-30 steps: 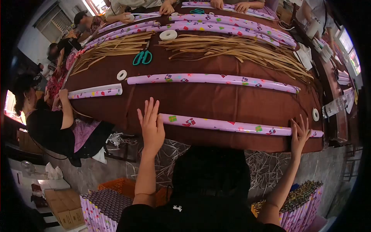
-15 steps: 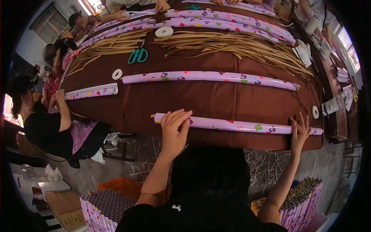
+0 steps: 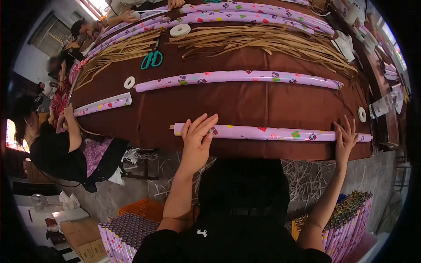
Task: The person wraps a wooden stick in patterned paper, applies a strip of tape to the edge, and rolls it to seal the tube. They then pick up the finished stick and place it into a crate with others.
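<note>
A long pink patterned paper roll (image 3: 272,133) lies across the brown-covered table near its front edge. A thin tan strip end sticks out at its left end. My left hand (image 3: 199,136) rests on the roll near that end, fingers apart. On the right part of the roll lies my right hand (image 3: 345,138), its fingers spread. Both hands lie over the roll without wrapping round it. Behind them a second patterned roll (image 3: 237,77) lies parallel, with a white tape ring (image 3: 129,82) by its left end.
Teal scissors (image 3: 151,59), tan strips (image 3: 263,41) and more rolls (image 3: 245,17) lie farther back. Another tape ring (image 3: 362,114) is at the right edge. A co-worker (image 3: 57,144) holds a shorter roll (image 3: 103,105) at left. Packed rolls (image 3: 127,232) stand below.
The view has shifted slightly, so the table sits higher in it. Both hands remain on the front roll, whose pattern shows slightly turned.
</note>
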Available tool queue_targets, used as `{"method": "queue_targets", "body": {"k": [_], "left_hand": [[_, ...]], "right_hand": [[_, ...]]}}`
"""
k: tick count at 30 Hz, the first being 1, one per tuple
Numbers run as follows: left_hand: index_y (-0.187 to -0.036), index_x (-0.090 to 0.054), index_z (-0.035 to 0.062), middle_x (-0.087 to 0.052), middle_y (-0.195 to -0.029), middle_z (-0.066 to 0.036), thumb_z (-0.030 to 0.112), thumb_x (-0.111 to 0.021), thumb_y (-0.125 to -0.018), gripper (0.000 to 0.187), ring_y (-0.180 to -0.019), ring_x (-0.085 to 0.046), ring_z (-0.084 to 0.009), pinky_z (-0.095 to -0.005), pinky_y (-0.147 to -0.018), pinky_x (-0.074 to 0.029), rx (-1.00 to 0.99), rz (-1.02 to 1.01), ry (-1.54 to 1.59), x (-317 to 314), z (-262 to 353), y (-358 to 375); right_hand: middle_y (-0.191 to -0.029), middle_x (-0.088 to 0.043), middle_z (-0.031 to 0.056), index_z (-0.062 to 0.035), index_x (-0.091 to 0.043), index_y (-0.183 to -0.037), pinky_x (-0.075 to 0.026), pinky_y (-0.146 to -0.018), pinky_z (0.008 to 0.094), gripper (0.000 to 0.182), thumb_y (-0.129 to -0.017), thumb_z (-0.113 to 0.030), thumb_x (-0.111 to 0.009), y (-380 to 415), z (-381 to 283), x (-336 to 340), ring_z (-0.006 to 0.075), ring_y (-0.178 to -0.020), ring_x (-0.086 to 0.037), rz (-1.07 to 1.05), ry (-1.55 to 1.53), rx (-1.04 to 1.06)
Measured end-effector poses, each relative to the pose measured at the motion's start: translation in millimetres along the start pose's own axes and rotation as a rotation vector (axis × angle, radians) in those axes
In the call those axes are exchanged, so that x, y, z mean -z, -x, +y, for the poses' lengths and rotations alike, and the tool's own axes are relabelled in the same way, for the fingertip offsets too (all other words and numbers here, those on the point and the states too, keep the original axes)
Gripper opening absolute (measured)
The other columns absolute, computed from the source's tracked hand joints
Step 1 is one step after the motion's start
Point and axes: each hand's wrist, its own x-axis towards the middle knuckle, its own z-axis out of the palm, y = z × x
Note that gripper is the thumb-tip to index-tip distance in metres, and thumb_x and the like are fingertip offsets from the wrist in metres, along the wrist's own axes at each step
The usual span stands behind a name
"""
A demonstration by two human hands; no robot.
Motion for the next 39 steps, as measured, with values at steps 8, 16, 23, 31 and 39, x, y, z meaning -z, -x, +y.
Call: {"method": "queue_targets", "body": {"k": [8,16,23,31,39], "left_hand": [[-0.133,-0.060,0.0113,-0.057,-0.140,-0.002,0.003,-0.053,-0.092,0.043,-0.138,-0.042,-0.0206,-0.0416,-0.118,-0.013,-0.047,0.017,0.053,2,-7,3],[-0.138,-0.055,0.0104,-0.054,-0.143,-0.002,0.000,-0.046,-0.094,0.047,-0.142,-0.036,-0.0195,-0.0411,-0.119,-0.010,-0.068,0.051,-0.039,-5,-6,2],[-0.137,-0.057,0.0089,-0.053,-0.144,-0.004,0.011,-0.049,-0.098,0.040,-0.144,-0.033,-0.0222,-0.0424,-0.119,-0.009,-0.036,0.053,0.051,-6,-3,1],[-0.134,-0.059,0.0075,-0.055,-0.141,-0.005,0.026,-0.055,-0.099,0.039,-0.141,-0.038,-0.0241,-0.0452,-0.118,-0.014,-0.086,0.113,-0.234,-12,-2,-2],[-0.132,-0.060,0.0072,-0.055,-0.141,-0.004,0.024,-0.053,-0.100,0.037,-0.141,-0.037,-0.0239,-0.0456,-0.118,-0.017,-0.079,0.079,-0.301,-10,0,-6]], "right_hand": [[-0.148,-0.048,-0.0026,-0.0187,-0.075,-0.111,0.007,-0.119,0.0514,0.031,-0.102,-0.034,-0.050,-1,-7,3,0.0229,-0.148,-0.022,0.005,-0.030,-0.012],[-0.148,-0.049,-0.0019,-0.0183,-0.076,-0.109,0.007,-0.119,0.0519,0.031,-0.102,-0.033,-0.050,-2,-7,3,0.0237,-0.148,-0.022,0.009,-0.025,-0.002],[-0.155,-0.039,-0.0030,-0.0200,-0.065,-0.128,0.006,-0.119,0.0521,0.037,-0.105,-0.036,-0.041,1,-14,8,0.0218,-0.150,-0.016,0.004,0.199,0.004],[-0.157,-0.032,0.0132,-0.0093,-0.034,-0.150,-0.016,-0.117,0.0570,0.084,-0.084,-0.050,-0.066,39,-195,13,0.0331,-0.146,-0.026,-0.275,-0.065,0.428],[-0.153,-0.038,0.0090,-0.0064,-0.045,-0.144,-0.023,-0.115,0.0515,0.084,-0.083,-0.063,-0.056,60,-293,-36,0.0229,-0.143,-0.034,-0.195,-0.222,0.598]]}}
